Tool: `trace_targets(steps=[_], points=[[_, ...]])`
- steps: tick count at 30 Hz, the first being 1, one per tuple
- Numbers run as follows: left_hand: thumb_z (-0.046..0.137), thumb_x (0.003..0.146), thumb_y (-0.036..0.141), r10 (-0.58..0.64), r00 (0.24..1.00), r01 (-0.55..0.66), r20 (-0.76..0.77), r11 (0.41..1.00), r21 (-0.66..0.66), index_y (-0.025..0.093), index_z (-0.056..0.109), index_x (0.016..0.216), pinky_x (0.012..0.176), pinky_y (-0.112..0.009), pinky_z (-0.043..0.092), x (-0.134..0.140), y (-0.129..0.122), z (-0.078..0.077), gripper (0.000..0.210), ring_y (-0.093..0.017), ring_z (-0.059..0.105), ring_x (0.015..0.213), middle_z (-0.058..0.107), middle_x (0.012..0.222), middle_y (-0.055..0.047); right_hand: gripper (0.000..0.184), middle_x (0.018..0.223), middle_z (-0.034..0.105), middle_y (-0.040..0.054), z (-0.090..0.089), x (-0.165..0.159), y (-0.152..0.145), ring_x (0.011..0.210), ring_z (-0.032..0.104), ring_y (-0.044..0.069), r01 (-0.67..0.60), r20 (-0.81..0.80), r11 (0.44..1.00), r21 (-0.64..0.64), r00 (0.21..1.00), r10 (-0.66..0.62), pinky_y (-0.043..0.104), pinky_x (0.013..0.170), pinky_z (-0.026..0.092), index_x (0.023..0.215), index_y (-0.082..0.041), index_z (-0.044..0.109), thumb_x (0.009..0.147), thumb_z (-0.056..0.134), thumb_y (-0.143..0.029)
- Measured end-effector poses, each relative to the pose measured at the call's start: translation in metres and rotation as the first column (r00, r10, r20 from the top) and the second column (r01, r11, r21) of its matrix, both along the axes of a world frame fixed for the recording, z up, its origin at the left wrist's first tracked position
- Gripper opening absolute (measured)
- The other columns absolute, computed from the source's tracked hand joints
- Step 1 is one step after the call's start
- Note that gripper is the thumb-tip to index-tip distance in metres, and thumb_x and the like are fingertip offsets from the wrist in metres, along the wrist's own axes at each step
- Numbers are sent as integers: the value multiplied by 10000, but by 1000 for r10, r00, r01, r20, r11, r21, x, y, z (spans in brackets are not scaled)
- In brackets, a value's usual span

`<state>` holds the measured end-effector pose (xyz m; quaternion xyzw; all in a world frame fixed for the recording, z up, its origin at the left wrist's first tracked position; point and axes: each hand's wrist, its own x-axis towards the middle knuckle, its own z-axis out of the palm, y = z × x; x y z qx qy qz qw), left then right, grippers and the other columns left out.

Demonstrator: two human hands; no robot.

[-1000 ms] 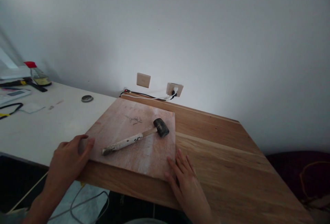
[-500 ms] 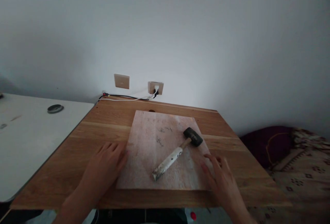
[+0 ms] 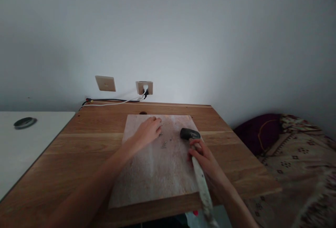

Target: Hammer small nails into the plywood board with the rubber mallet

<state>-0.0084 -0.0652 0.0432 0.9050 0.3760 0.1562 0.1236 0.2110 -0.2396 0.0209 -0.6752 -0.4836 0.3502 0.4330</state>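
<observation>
My right hand (image 3: 204, 156) is wrapped round the upper handle of a hammer, just below its black head (image 3: 189, 133). The hammer's white, worn handle (image 3: 201, 182) points toward me, past the board's front edge. My left hand (image 3: 149, 130) reaches over the far left part of a pale wooden board (image 3: 147, 179), its fingers curled together and low over the surface. Several small metal nails (image 3: 164, 144) lie scattered on the board by my left fingertips. What these fingers hold, if anything, is too small to make out.
The board lies on a brown wooden table (image 3: 86, 154) against the wall. Cables (image 3: 115, 102) run along the back edge to a wall socket (image 3: 144, 88). A white table (image 3: 31, 144) with a dark round object (image 3: 25, 123) stands left. Patterned fabric (image 3: 296, 158) and a purple cushion (image 3: 259, 133) are right.
My right hand has taken hold of the hammer and swung its handle toward me. My left hand has moved from the board's left edge to the nails. The view has shifted right.
</observation>
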Motion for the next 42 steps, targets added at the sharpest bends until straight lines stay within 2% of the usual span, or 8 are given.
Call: trace_targets(steps=[4,7,10,13,21,29,34,42], points=[[622,905,183,2,992,-7,-126,999,-44,127,704,1072,840,-376,541,26,22,-2,194,-304,708,988,722,1048,-172,535,841,696,-5,-2,19,-11,554,644,186,86,-235,995,-48,967,-95,293,472,513,1105,-291,393,799,717,-588],[632,850,106,-52,985,48,-162,998,-30,135,709,956,804,-362,529,38,32,-3,135,-304,707,956,730,982,-166,500,896,707,17,2,31,-6,519,627,173,132,43,991,-25,991,-130,289,475,492,1238,-270,406,867,651,-497],[650,801,72,-116,981,115,-153,993,-16,164,697,849,778,-336,514,44,39,-2,114,-273,700,899,731,905,-123,467,952,740,78,7,41,4,701,717,242,120,389,992,28,913,-122,354,658,535,1340,-217,463,909,568,-363],[652,800,90,-172,982,173,-83,985,-4,179,686,817,752,-313,501,51,47,-1,96,-234,686,836,727,855,-79,387,1003,754,128,10,47,12,904,746,301,46,520,998,36,852,-58,391,795,527,1291,-181,563,930,531,-317],[669,852,100,-258,892,343,370,921,-185,164,747,1016,766,-263,527,109,66,-21,192,-160,702,785,777,902,-37,248,587,595,-66,-5,49,16,407,590,164,23,25,993,-114,999,-21,253,402,456,1118,-245,552,946,573,-422],[672,842,53,-286,880,377,378,907,-190,159,780,975,797,-273,529,128,65,-37,201,-183,728,848,800,944,-55,426,548,554,-93,-7,46,16,349,512,126,77,-132,989,-122,987,-93,222,331,411,1160,-220,565,857,635,-511],[669,852,96,-296,885,371,360,915,-160,175,775,974,805,-282,522,127,65,-40,180,-189,719,860,789,934,-51,457,689,638,-53,3,50,19,342,501,91,5,-287,986,-166,957,-53,216,313,367,977,-224,541,793,670,-622],[691,819,167,-260,895,356,363,906,-230,170,749,991,741,-280,524,130,65,-43,182,-177,693,767,773,852,-43,468,586,546,-77,16,46,33,332,435,76,-21,-216,999,-46,976,10,210,318,334,827,-233,513,861,602,-691]])
